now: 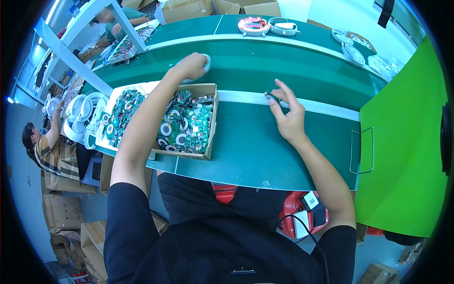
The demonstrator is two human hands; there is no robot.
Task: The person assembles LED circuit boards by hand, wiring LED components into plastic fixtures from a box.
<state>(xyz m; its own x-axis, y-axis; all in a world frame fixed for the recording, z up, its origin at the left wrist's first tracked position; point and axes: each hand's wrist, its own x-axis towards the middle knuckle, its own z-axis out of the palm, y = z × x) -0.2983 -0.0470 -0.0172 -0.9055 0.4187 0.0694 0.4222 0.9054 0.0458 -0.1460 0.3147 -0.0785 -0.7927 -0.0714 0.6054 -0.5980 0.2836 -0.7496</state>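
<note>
My left hand [190, 67] reaches out over the green conveyor belt [302, 61], fingers closed on a white rounded plastic part [206, 64], partly hidden by the hand and blurred. Above the table's pale inner edge, my right hand [289, 116] pinches a small dark green piece [271, 98] between thumb and fingers; it looks like a circuit board seen nearly edge-on. Beneath my left forearm stands an open cardboard box [208, 142] of green circuit boards [201, 116], some with white round parts. To its left, a white tray [101, 137] bears more boards.
White plastic ring-shaped housings [78, 113] are stacked at the left. Beyond the belt sit a round red-lit device [254, 26] and a white round housing [283, 27]. A bright green panel [402, 142] and a wire handle [362, 151] border the right. Two people work at the left.
</note>
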